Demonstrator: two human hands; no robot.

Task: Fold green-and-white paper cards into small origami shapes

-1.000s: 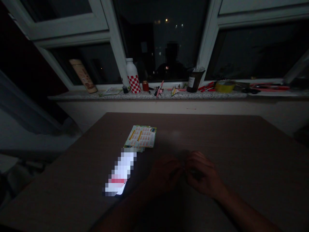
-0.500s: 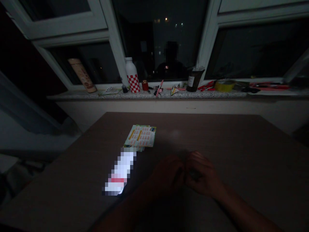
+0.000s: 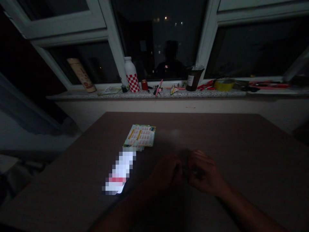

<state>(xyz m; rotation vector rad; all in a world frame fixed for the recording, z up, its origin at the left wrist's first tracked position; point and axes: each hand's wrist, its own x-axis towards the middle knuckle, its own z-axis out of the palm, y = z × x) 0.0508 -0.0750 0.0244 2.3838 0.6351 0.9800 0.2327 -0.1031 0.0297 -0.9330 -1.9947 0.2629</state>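
Both hands are low over the dark wooden table (image 3: 236, 138), side by side near its middle. My left hand (image 3: 169, 169) is closed, in deep shadow, with its fingers curled toward the other hand. My right hand (image 3: 204, 172) is closed too, thumb against the bent fingers. A small dark thing shows in its curl, and something thin seems to span the narrow gap between the hands; it is too dark to name. Left of the hands lies a lit phone (image 3: 120, 172), its screen blurred out. Just beyond it rests a stack of printed cards (image 3: 141, 136).
Along the granite windowsill (image 3: 145, 94) stand a tan bottle (image 3: 81, 75), a white bottle with red checks (image 3: 131, 75), a small red jar (image 3: 144, 85), a dark drink cup (image 3: 193, 79) and a roll of yellow tape (image 3: 224, 85). Pens and red-handled tools lie there too.
My hands have come slightly apart, opening a narrow gap between them; the right one shifted a little to the right. Phone and cards stay where they were.
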